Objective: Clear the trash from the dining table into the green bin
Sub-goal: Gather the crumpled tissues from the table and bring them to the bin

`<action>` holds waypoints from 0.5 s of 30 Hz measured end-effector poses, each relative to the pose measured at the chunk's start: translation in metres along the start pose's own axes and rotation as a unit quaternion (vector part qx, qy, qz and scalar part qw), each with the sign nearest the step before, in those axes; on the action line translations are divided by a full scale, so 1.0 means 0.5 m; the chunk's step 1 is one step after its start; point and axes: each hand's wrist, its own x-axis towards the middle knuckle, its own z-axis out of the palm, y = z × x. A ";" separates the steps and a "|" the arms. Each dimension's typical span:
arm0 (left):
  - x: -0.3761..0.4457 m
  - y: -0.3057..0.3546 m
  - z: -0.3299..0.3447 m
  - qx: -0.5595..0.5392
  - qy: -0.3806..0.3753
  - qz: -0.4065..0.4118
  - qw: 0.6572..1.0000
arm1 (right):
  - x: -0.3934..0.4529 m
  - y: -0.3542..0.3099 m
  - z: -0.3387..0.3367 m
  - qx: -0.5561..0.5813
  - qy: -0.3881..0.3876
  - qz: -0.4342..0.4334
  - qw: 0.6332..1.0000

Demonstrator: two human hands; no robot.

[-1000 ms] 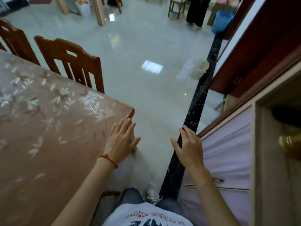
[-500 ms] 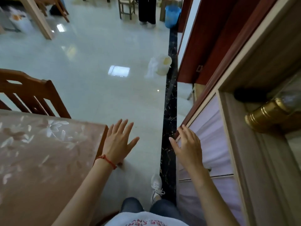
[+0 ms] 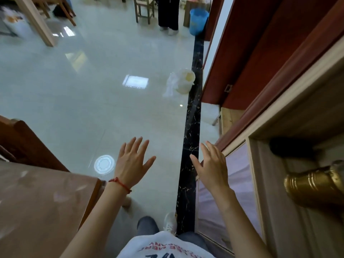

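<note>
Clear plastic lid point(image 3: 104, 164) is seen flat on the floor, beside the counter point(image 3: 46, 198). Both hands, left point(image 3: 133, 161) and right point(image 3: 210, 164), are held open and empty. It looks light, thin and bendy; its rim could be pinched.

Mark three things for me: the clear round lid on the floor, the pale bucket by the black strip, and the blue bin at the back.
clear round lid point(image 3: 104, 164), head view, centre of the disc.
pale bucket point(image 3: 184, 84), head view, its side wall.
blue bin point(image 3: 197, 23), head view, its front wall.
</note>
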 end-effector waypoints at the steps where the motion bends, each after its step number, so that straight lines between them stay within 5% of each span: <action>1: 0.021 0.001 -0.001 -0.001 -0.003 -0.004 1.000 | 0.020 0.002 0.002 -0.002 -0.001 -0.004 1.000; 15: 0.418 -0.093 -0.034 0.002 -0.020 -0.023 1.000 | 0.424 -0.030 0.080 -0.004 -0.037 -0.009 0.999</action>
